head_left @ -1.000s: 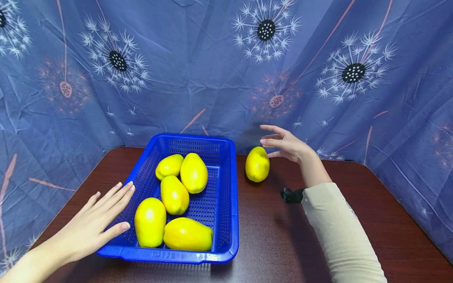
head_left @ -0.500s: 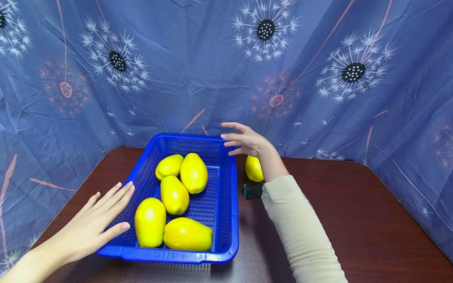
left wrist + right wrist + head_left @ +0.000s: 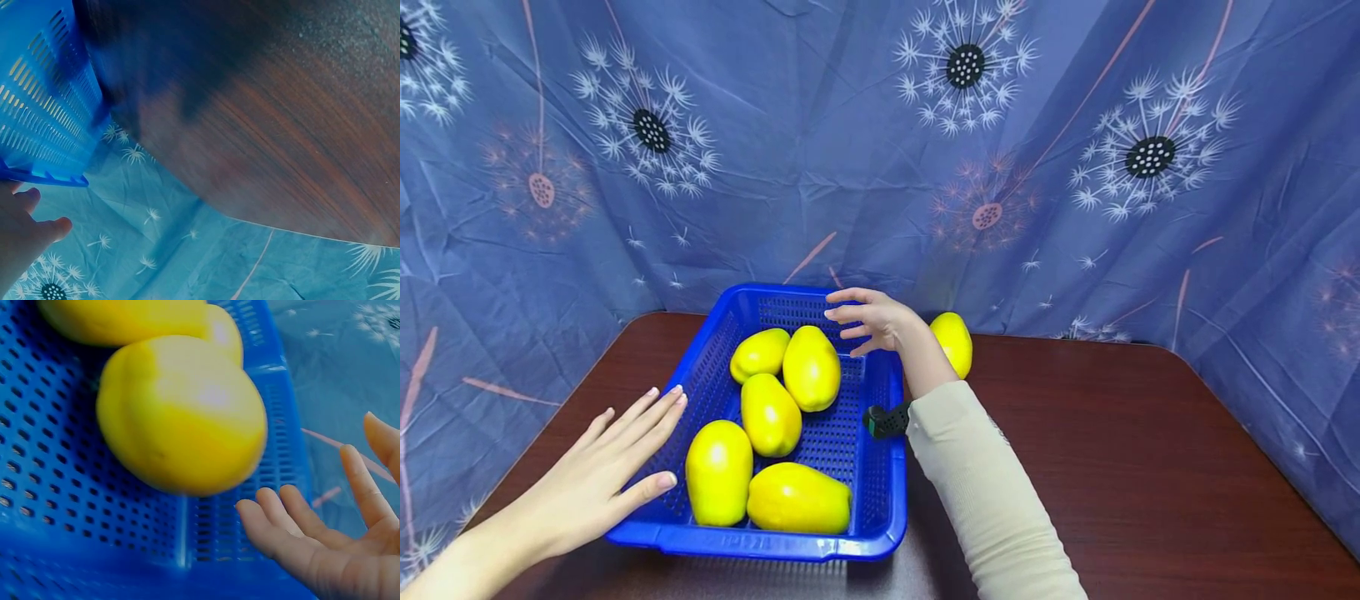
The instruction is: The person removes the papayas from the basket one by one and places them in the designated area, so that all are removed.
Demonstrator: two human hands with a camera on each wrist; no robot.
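- Hovering over the far right corner of the blue basket (image 3: 891,467): right hand (image 3: 872,318), fingers spread and relaxed, holding nothing.
- Lying nearest below it, at its 7 o'clock inside the basket: tallest yellow mango (image 3: 811,367), with four more mangoes around it.
- Resting flat against the basket's left wall, at 9 o'clock: left hand (image 3: 602,467), fingers straight.
- Sitting on the table (image 3: 1150,450) outside, at the basket's 1 o'clock: lone mango (image 3: 955,342).
- Judging the step: reaching in for a mango; next calling for lowering and curling fingers round it.
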